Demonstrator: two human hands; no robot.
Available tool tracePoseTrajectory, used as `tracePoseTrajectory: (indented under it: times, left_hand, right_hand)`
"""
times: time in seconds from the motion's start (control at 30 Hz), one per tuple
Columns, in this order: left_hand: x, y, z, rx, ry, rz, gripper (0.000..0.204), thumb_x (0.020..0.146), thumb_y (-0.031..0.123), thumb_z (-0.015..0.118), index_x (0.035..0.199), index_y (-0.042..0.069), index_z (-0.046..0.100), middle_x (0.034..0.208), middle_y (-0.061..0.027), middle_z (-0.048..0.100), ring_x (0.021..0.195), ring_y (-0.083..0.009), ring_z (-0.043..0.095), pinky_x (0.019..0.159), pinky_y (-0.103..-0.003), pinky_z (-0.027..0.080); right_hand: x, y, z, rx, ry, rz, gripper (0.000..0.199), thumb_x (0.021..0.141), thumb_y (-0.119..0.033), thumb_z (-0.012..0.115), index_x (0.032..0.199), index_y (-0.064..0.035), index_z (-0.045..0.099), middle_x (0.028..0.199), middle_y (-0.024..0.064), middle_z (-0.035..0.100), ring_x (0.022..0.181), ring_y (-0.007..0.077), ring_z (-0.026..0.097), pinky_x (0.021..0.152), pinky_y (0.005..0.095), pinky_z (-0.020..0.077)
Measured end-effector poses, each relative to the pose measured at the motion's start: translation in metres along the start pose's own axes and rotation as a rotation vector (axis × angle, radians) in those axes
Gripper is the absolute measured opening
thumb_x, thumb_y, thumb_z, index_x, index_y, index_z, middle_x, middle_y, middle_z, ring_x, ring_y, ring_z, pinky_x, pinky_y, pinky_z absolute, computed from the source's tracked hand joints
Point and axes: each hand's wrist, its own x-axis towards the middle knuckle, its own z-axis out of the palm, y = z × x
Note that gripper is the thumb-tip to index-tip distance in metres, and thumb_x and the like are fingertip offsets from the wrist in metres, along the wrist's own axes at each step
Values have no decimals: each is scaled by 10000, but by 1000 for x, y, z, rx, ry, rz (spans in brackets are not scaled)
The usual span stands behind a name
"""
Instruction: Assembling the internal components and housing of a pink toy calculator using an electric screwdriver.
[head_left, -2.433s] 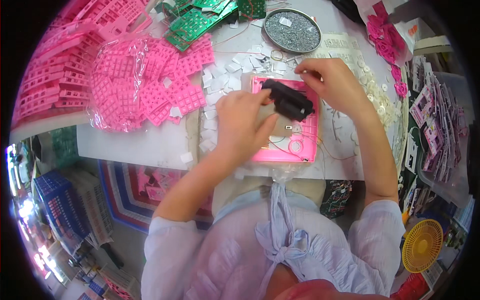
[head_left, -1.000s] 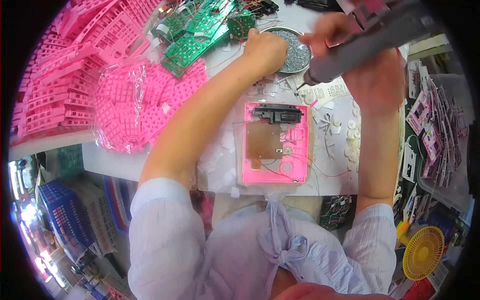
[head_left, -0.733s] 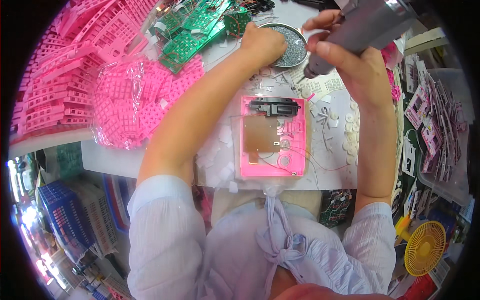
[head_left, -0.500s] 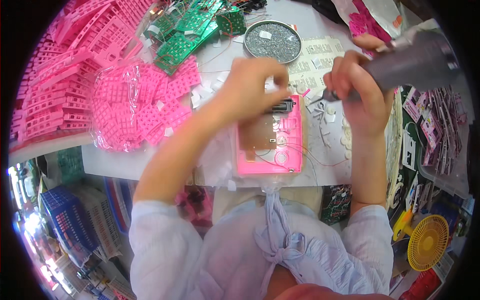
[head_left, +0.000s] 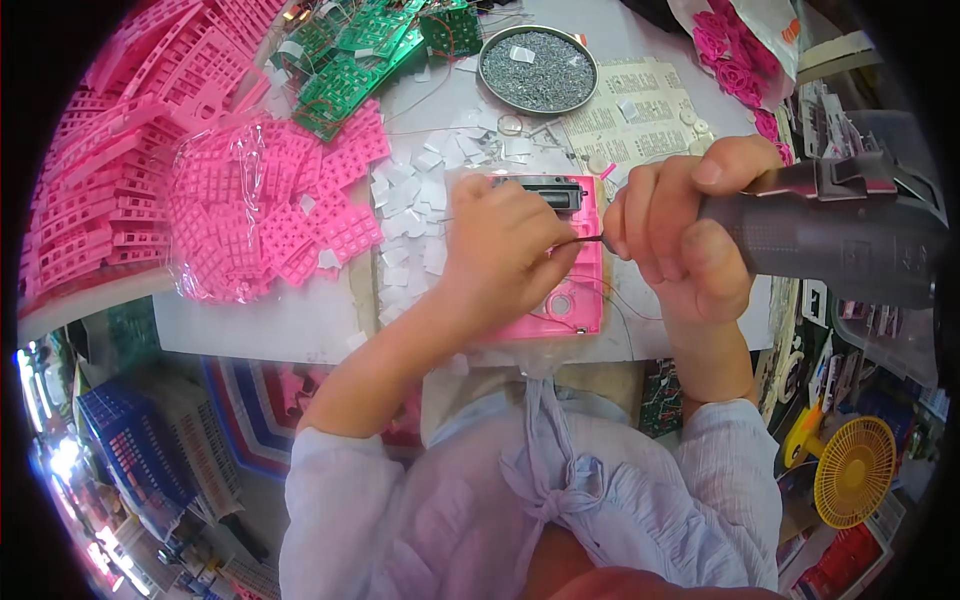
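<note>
head view: right fingers (head_left: 672, 212) wrap grey driver (head_left: 830, 245), left fingers (head_left: 546, 234) seemingly pinch its bit (head_left: 591, 239) over pink case (head_left: 589, 268).

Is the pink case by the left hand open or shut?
Open: the black part shows inside the pink case, with no cover over it.

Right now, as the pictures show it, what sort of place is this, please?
It looks like an assembly workshop, probably for electronic goods: there are piled pink plastic parts, green circuit boards and a dark driver-like tool in the right hand.
</note>
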Motion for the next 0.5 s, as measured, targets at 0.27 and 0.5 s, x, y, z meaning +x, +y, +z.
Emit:
tracePoseTrajectory:
  times: [0.27,0.5]
  left_hand:
    - [10,-18,5,390,-98,-109,285,754,243,797,1004,162,685,1039,25,637,1055,-205,562,1000,-527,274]
    - [7,-22,7,343,-106,-136,262,759,212,780,998,165,685,1027,28,626,1058,-207,560,999,-517,273]
  right_hand:
    - [14,36,-29,-74,222,11,250,884,14,643,1107,28,530,693,73,591,516,107,532,484,268,458]
    - [8,60,-34,-305,174,137,206,908,44,567,1080,-24,477,666,55,511,517,110,446,490,308,417]
